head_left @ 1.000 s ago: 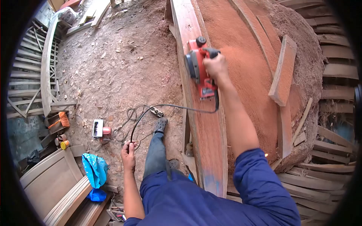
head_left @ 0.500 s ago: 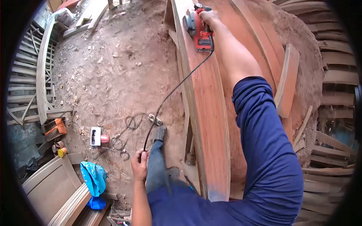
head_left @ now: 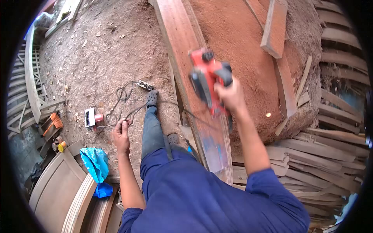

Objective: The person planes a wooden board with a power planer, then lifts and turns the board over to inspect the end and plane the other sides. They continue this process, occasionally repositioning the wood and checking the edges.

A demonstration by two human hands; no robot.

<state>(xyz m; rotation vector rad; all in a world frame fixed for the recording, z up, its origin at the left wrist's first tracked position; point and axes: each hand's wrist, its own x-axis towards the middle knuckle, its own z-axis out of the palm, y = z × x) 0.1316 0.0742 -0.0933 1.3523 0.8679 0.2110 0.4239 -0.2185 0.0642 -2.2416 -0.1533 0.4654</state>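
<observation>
My right hand [head_left: 232, 95] is closed around the handle of a red electric planer [head_left: 210, 79], which is blurred by motion. The planer overlaps the near part of a long reddish wooden plank [head_left: 178, 29] that runs away from me. My left hand [head_left: 121, 136], low on the left, pinches the planer's black power cord [head_left: 167, 102] between thumb and fingers. From there the cord crosses over my leg and the plank toward the tool. The plank's near end [head_left: 215, 157] has a pale bluish patch and lies close to my body.
A power strip [head_left: 145, 85] lies by my shoe [head_left: 152, 97]. A white-and-red power tool [head_left: 92, 117] rests on the shavings-covered ground at left. Beyond it are an orange brush [head_left: 56, 120], a blue bag [head_left: 95, 165] and wooden panels [head_left: 58, 190]. Stacked boards [head_left: 318, 155] fill the right.
My right hand has drawn the planer back along the plank toward my body. My left hand has shifted left and up with the cord, and the view has tilted.
</observation>
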